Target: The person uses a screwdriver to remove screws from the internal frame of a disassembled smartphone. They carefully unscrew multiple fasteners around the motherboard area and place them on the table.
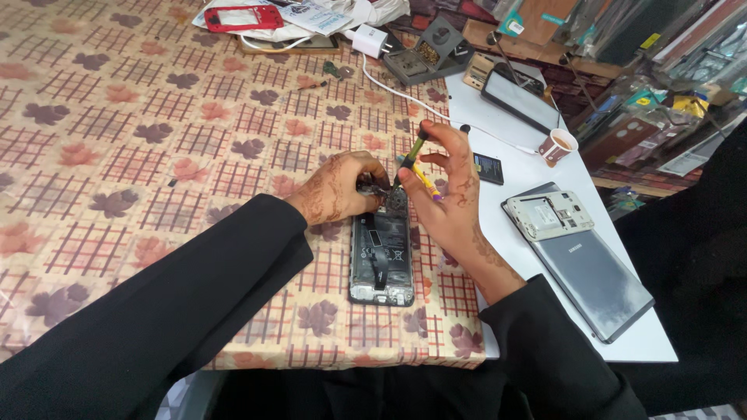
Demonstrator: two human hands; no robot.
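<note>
An opened smartphone (pixel 381 257) with its back cover off lies flat on the bench (pixel 156 140), its long axis running from the person toward the far edge, top end away. At that top end the left hand (pixel 338 189) presses its grip together on the phone's upper edge. The right hand (pixel 447 194) pinches a green-handled screwdriver (pixel 412 155) that slants down-left, tip on the phone's top end.

A table (pixel 140 140) fills the view, covered by a checked cloth with a leaf pattern in pink and purple. On the right lies a white board (pixel 537 167). Far right, cluttered wooden shelves (pixel 622 54) hold packaged goods. The light is even.
</note>
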